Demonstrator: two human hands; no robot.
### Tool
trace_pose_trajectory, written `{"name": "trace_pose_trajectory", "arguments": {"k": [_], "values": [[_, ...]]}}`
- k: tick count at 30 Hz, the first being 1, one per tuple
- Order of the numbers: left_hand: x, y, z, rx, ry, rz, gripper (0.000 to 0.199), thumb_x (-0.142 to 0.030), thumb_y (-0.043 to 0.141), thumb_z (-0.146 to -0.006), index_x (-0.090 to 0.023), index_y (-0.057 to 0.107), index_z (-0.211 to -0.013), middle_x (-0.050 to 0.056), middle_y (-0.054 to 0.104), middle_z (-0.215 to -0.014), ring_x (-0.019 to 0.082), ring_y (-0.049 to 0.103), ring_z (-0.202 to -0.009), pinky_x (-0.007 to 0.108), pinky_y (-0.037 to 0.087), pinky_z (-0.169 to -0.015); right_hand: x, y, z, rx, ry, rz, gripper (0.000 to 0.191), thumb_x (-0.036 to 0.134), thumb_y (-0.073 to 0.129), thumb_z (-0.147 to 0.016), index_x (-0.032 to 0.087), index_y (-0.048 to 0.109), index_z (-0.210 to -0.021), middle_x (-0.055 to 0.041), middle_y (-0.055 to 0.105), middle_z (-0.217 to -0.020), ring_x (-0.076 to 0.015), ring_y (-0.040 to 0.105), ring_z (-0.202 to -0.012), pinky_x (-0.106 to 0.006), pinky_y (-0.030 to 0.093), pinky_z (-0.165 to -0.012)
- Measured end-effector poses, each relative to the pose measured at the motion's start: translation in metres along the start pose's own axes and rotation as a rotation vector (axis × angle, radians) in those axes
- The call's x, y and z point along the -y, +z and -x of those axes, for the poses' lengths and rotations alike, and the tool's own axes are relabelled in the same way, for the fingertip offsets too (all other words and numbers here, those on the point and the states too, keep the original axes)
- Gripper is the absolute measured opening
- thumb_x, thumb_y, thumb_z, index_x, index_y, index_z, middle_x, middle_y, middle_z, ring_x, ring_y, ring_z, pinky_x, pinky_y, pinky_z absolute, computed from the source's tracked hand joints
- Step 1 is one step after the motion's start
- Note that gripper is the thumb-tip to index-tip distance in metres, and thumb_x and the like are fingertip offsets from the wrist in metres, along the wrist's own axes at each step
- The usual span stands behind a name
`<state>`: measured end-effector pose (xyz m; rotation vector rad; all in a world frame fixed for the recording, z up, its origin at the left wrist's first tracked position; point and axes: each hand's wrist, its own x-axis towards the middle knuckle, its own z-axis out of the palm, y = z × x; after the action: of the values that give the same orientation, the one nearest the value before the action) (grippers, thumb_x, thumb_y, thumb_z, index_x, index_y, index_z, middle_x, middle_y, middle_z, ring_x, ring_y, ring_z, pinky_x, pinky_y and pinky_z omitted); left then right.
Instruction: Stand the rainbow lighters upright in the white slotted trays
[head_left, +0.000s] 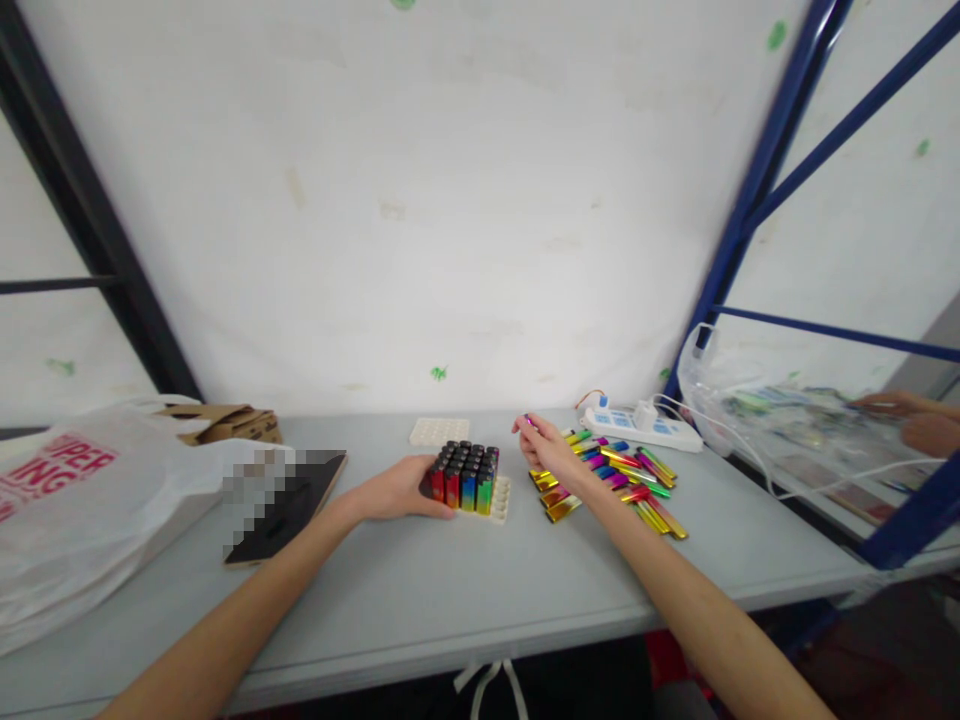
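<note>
"Any words you can read there?"

"Some, on the white plastic bag [150,535] at the left end of the worktop [435,590]. Big red capitals, set in two slanting rows."

"What do they say?"

"The upper row ends in 'PER', with what looks like a 'U' just ahead of it. The lower one has 'ING'. Folds in the plastic hide the rest."

"Anything else?"

"The white power strip [671,432], by the far edge towards the right corner, has blue-and-white labels, too small to read. The brown cardboard [244,424] near the far left corner has dark print, also too small."
</note>
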<state>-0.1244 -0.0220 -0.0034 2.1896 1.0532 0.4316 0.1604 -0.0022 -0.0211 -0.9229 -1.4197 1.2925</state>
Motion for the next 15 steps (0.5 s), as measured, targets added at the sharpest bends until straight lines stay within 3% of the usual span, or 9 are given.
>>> {"name": "trace_pose_trajectory", "arguments": {"k": [5, 10, 15], "values": [[0.000, 0.000, 0.000, -0.011, 0.006, -0.030, 0.068, -0.051, 0.085, -0.067, -0.016, 0.065, -0.122, 0.006, 0.074, -0.121, 0.031, 0.067, -0.111, 0.037, 0.053, -0.099, 0.001, 0.006, 0.004, -0.041, 0.019, 0.125, 0.063, 0.079, 0.045, -0.088, 0.022, 0.044, -0.064, 0.0084, 0.026, -0.052, -0.0074, 0.020, -0.045, -0.024, 0.013, -0.043], [0.002, 0.000, -0.001, -0.019, 0.013, -0.056, 0.070, -0.055, 0.084, -0.067, -0.016, 0.066, -0.122, 0.007, 0.074, -0.122, 0.032, 0.067, -0.111, 0.039, 0.052, -0.100, 0.007, 0.015, 0.008, -0.127, 0.054, 0.161, 0.051, 0.063, 0.046, -0.088, 0.025, 0.034, -0.056, 0.0074, 0.024, -0.047, -0.0082, 0.018, -0.042, -0.025, 0.013, -0.043], [0.001, 0.000, 0.000, -0.032, 0.014, -0.056, 0.070, -0.054, 0.085, -0.066, -0.017, 0.066, -0.123, 0.008, 0.074, -0.123, 0.032, 0.067, -0.111, 0.039, 0.052, -0.100, 0.006, 0.018, 0.009, -0.124, 0.024, 0.178, 0.044, 0.054, 0.042, -0.088, 0.025, 0.034, -0.056, 0.0066, 0.026, -0.046, -0.0088, 0.019, -0.041, -0.025, 0.015, -0.042]]}}
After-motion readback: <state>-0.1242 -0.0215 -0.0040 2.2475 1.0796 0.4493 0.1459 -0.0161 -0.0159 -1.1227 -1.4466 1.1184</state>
